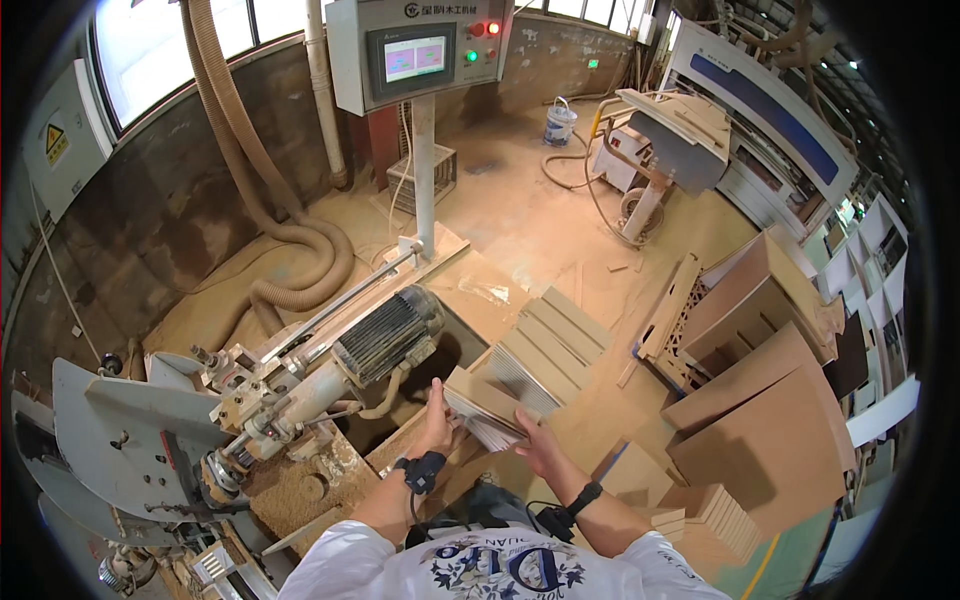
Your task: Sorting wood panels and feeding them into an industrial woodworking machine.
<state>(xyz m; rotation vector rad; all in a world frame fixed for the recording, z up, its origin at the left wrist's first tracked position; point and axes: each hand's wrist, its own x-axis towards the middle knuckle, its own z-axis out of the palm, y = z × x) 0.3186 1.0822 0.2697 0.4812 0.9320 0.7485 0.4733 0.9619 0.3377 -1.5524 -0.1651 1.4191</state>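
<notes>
Between my two hands is a small bundle of thin wooden boards (484, 398) with tan faces and pale edges. My left hand (436, 422) presses flat against its left end, fingers pointing up. At the right end, my right hand (540, 446) grips the boards, thumb near the top face. Just beyond them a larger stack of similar boards (556, 345) lies in several rows. How the bundle rests underneath is hidden. Left of my hands is a woodworking machine with a dusty ribbed motor (388, 335).
A control panel (425, 55) stands on a post (424, 180) ahead. Ribbed hoses (310, 265) curl at the left. Heaped sawdust (300, 490) lies by the machine. On the right are a pallet (668, 325), large brown panels (765, 430) and stacked boards (720, 525).
</notes>
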